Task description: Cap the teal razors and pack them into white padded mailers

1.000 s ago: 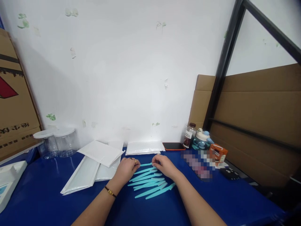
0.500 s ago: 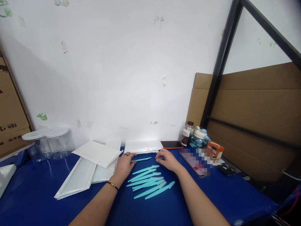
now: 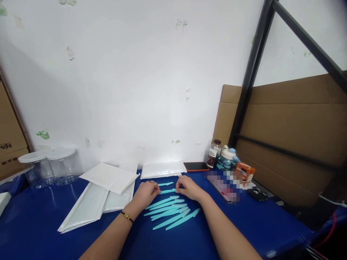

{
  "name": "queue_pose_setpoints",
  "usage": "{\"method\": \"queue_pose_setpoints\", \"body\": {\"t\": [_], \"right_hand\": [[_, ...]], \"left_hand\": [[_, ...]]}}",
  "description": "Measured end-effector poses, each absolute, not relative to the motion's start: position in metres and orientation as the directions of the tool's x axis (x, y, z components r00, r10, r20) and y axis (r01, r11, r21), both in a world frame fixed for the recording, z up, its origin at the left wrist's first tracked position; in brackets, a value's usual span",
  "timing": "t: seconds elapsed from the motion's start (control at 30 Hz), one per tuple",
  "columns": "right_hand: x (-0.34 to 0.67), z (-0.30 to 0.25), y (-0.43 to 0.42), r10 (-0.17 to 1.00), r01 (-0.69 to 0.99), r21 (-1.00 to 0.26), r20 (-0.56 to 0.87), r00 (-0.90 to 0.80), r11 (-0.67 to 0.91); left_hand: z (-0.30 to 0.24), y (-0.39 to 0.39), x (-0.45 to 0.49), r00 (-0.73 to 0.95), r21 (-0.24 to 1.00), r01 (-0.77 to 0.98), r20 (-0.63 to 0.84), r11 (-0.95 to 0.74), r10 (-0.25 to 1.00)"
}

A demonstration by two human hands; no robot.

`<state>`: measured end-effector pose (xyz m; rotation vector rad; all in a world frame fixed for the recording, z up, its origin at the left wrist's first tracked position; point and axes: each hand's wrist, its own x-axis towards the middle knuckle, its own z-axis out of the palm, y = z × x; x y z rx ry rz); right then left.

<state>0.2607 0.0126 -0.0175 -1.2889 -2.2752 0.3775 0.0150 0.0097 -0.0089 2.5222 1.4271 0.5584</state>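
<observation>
A turquoise eyebrow razor [image 3: 167,191] lies crosswise between my hands, just above the blue tabletop or on it. My left hand [image 3: 146,196] has its fingers closed at the razor's left end. Thumb and fingers of my right hand [image 3: 188,188] pinch its right end. Beyond it, a single razor [image 3: 166,184] rests alone, partly behind my left fingers. Nearer to me, several more turquoise razors [image 3: 169,212] lie side by side in a slanted, overlapping row, blade ends to the right.
White padded envelopes [image 3: 108,178] are piled left of my hands, and another white packet [image 3: 162,169] lies by the wall. Two clear lidded jars [image 3: 63,168] stand far left. To the right are phones [image 3: 196,166], a brown-capped bottle [image 3: 214,154], a water bottle [image 3: 227,159] and an orange box [image 3: 244,174].
Both hands have come closer together onto the farthest razor of the row. That razor has moved away from the others, toward the single one at the back. The view has shifted slightly.
</observation>
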Motion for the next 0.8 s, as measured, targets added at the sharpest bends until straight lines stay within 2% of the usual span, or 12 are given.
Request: {"method": "queue_pose_setpoints", "body": {"t": [0.1, 0.23, 0.33, 0.43, 0.5, 0.63, 0.73, 0.8], "right_hand": [[0.271, -0.017, 0.016, 0.892, 0.757, -0.474, 0.279, -0.355, 0.450], [0.277, -0.014, 0.016, 0.920, 0.797, -0.479, 0.308, -0.241, 0.369], [0.268, -0.011, 0.009, 0.898, 0.753, -0.494, 0.301, -0.321, 0.435], [0.254, -0.010, 0.001, 0.860, 0.708, -0.493, 0.223, -0.459, 0.506], [0.246, -0.010, -0.002, 0.852, 0.710, -0.481, 0.184, -0.491, 0.514], [0.243, -0.011, 0.000, 0.847, 0.704, -0.492, 0.156, -0.508, 0.513], [0.253, -0.014, 0.007, 0.858, 0.713, -0.486, 0.194, -0.476, 0.506], [0.264, -0.016, 0.012, 0.894, 0.750, -0.488, 0.218, -0.391, 0.447]], "left_hand": [[-0.008, 0.015, 0.006, 0.411, 0.282, 0.835, 0.253, -0.473, 0.876], [-0.006, 0.017, -0.002, 0.314, 0.277, 0.886, 0.232, -0.372, 0.921], [-0.003, 0.011, 0.000, 0.314, 0.324, 0.863, 0.256, -0.387, 0.914], [-0.002, 0.001, 0.008, 0.431, 0.401, 0.785, 0.195, -0.473, 0.881], [-0.004, -0.003, 0.013, 0.488, 0.434, 0.752, 0.138, -0.495, 0.862], [-0.009, 0.001, 0.019, 0.493, 0.444, 0.768, 0.049, -0.461, 0.868], [-0.010, 0.009, 0.015, 0.453, 0.402, 0.799, 0.089, -0.448, 0.887], [-0.009, 0.013, 0.008, 0.411, 0.371, 0.825, 0.122, -0.426, 0.903]]}}
